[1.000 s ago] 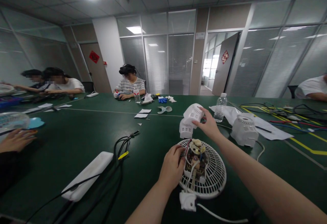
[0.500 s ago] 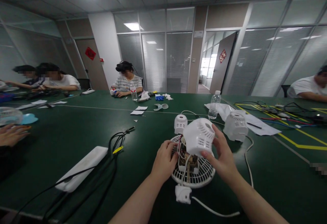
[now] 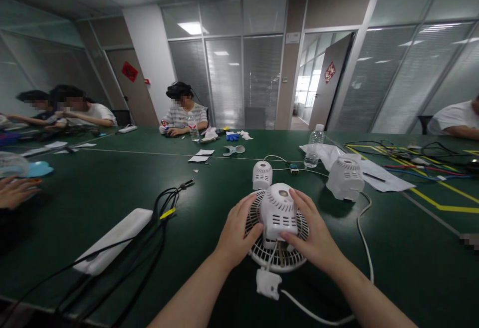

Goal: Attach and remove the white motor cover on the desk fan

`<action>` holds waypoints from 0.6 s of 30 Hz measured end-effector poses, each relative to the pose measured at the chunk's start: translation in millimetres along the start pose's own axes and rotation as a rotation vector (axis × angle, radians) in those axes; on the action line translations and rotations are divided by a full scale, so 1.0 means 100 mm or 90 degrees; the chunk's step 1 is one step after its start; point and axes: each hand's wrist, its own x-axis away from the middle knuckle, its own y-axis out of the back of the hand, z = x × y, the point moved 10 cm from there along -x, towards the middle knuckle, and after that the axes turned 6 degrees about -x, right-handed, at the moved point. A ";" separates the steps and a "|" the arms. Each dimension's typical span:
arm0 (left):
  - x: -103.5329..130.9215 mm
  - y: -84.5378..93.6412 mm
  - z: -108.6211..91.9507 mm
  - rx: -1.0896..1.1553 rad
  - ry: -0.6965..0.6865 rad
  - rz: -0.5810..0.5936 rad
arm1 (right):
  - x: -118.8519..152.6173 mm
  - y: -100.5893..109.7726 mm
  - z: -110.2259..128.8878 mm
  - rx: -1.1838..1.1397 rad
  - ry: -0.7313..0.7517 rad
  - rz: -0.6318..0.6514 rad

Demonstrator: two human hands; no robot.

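On the green surface (image 3: 209,193) lay one white fan grille (image 3: 280,269); above it, one vented motor housing (image 3: 279,213), held by my right grip (image 3: 317,235), thumb and fingers spread; my left grip (image 3: 235,230) curved alongside, hold unclear.

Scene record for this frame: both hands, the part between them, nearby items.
centre: white vented housing over a round fan grille
left hand: at the housing's left; exact contact unclear
right hand: fingers and thumb on the housing's right
near side: small white block with cord
behind: smaller vented housing
right: another white housing, water bottle
left: white power strip
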 end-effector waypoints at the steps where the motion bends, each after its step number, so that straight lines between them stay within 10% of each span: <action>1: 0.00 -0.03 -0.03 0.009 -0.011 0.022 | 0.00 0.01 0.00 -0.001 -0.001 0.001; 18: 0.03 -0.18 -0.12 -0.001 -0.018 0.154 | 0.10 -0.10 -0.27 -0.130 -0.121 0.224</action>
